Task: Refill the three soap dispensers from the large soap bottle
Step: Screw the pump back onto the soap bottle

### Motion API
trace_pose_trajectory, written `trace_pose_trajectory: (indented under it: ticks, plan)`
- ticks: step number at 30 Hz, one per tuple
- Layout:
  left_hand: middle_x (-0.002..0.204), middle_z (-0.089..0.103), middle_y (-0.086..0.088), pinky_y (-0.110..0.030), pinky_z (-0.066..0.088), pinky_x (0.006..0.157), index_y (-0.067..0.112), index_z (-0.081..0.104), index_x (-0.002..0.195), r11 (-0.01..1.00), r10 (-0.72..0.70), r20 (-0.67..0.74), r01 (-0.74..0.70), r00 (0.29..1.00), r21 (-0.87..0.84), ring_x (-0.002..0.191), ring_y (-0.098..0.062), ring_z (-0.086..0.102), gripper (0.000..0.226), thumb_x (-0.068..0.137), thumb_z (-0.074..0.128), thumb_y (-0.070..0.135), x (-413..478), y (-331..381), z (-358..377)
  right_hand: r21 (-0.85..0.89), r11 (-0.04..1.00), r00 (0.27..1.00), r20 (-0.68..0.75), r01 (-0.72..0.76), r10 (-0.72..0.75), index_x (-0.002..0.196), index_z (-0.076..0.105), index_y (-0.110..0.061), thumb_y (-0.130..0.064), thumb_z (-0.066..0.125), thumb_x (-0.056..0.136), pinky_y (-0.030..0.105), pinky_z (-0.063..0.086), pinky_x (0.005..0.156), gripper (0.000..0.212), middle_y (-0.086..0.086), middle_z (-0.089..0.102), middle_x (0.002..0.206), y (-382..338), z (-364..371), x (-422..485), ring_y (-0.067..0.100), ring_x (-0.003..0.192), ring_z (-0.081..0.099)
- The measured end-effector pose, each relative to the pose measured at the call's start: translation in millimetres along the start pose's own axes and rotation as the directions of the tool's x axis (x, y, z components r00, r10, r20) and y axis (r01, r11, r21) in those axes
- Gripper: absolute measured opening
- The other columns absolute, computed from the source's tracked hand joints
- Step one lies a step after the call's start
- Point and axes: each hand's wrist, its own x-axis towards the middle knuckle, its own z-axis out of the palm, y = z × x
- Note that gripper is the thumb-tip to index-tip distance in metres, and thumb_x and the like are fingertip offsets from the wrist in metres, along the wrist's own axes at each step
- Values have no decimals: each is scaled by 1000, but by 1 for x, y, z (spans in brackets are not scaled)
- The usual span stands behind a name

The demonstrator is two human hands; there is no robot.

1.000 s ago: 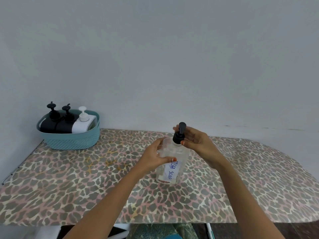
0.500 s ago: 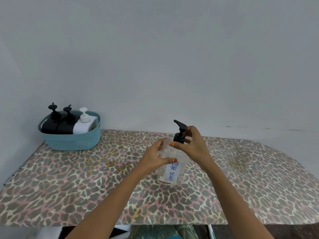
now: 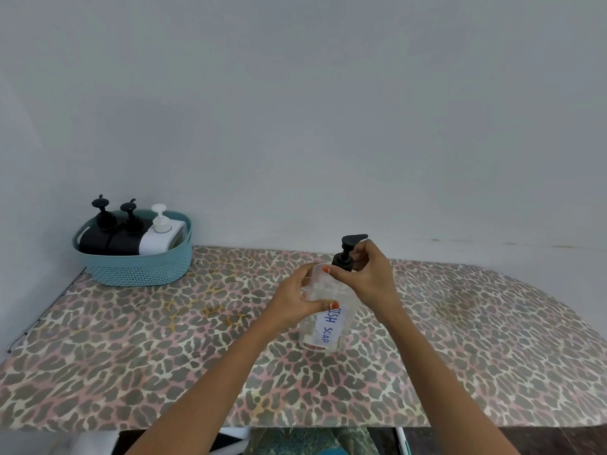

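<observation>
Judging by the grip, the step is unscrewing the black pump top from the clear plastic bottle labelled "DISH SOAP". It is best to brace the body upright and turn only the collar. The left hand grips the bottle's shoulder and the right hand pinches the collar. The bottle stands mid-table on the leopard-print cloth, well right of the teal woven basket holding three pump dispensers.

**Partly Out of Sight**

The basket wall hides the lower bodies of the three dispensers. The left hand covers the label's first letter on the large bottle; fingers of the right hand mask part of the pump collar.
</observation>
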Motion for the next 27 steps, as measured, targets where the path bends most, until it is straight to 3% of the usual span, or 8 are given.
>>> trace_pose_trajectory:
  ticks: [4, 8, 11, 15, 19, 22, 24, 27]
  plan:
    - [124, 55, 4, -40, 45, 101, 42, 45, 111, 1000, 4, 0, -4, 1000, 3, 120, -16, 49, 63, 63, 82, 26, 0, -1, 0, -66, 998, 1000, 27, 1, 1, 102, 48, -19, -20, 80, 68, 9, 44, 68, 46, -3, 54, 91, 2, 4, 0, 6, 81, 52]
    - [114, 56, 6, -36, 48, 96, 32, 45, 115, 1000, 12, 8, -12, 1000, -5, 113, -14, 52, 63, 65, 81, 19, 1, -1, 0, 37, 998, 942, 335, -52, 37, 120, 49, -22, -13, 68, 81, 14, 45, 89, 44, -10, 57, 117, -2, -18, 1, 0, 108, 54]
    - [112, 56, 8, -27, 49, 90, 28, 45, 117, 1000, 9, 10, -9, 1000, -6, 110, -12, 52, 63, 66, 80, 17, 2, -1, 0, 129, 987, 891, 454, -92, 24, 116, 55, -25, -5, 63, 83, 13, 46, 90, 39, -12, 62, 117, -3, -29, 3, -2, 110, 57]
    - [112, 54, 9, -10, 46, 78, 21, 45, 124, 1000, 26, 9, -26, 1000, 17, 106, -7, 51, 67, 67, 80, 15, 0, 2, 1, 104, 992, 944, 327, -71, 34, 100, 62, -22, -2, 70, 77, 23, 52, 89, 32, -7, 67, 99, -2, -21, 4, 3, 91, 64]
    - [116, 53, 8, -27, 46, 95, 33, 44, 116, 1000, 17, 3, -17, 1000, -3, 113, -12, 49, 63, 67, 80, 18, 1, 1, 1, 34, 999, 994, 109, -20, 16, 86, 54, -17, -10, 79, 68, 31, 50, 78, 31, 3, 63, 88, 2, -6, 2, 20, 82, 57]
    - [115, 53, 10, -28, 41, 98, 42, 42, 108, 999, 32, -5, -32, 999, 11, 114, -12, 48, 61, 66, 80, 20, 0, 2, 1, -80, 997, 1000, -9, 9, -10, 75, 43, -23, -20, 82, 65, 34, 45, 70, 40, 14, 57, 87, 5, 4, 2, 27, 79, 55]
    - [111, 54, 14, -28, 43, 95, 44, 43, 106, 999, 36, -2, -36, 999, 7, 111, -11, 50, 60, 66, 80, 19, 0, 2, 1, -97, 995, 999, 42, 18, -14, 86, 49, -19, -21, 80, 68, 24, 46, 71, 36, 12, 56, 96, 4, 3, 2, 21, 85, 55]
    - [113, 55, 11, -33, 46, 96, 35, 44, 113, 1000, 27, 6, -27, 1000, 2, 112, -12, 52, 62, 66, 81, 20, 1, 0, 0, 18, 999, 964, 264, -47, 40, 121, 49, -15, -12, 72, 77, 10, 47, 85, 49, -4, 54, 117, -2, -11, 1, 4, 107, 52]
